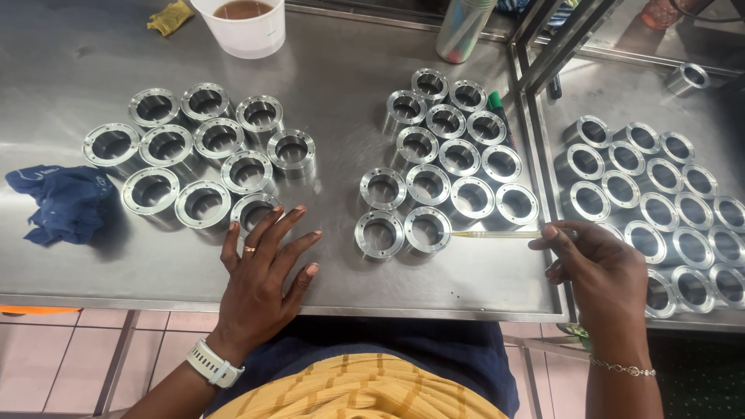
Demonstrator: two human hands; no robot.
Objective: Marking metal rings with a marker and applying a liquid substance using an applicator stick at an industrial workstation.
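The right hand [601, 268] pinches a thin clear dropper [497, 234] between thumb and fingers, its tip at the rim of a metal ring [426, 230] in the middle cluster. The left hand [264, 271] lies flat on the steel table [341, 93], fingers spread and holding nothing, fingertips touching a ring [254, 211] of the left cluster.

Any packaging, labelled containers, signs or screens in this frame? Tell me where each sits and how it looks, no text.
No signs or screens.
White cup: top edge, left of centre, round plastic, brown liquid inside.
Cylindrical can: top edge, right of centre, upright, silvery with a coloured printed wrap.
Green marker: beside the middle cluster of metal rings, slim, lying flat.
Wristwatch: on the left hand, white band, face not visible.
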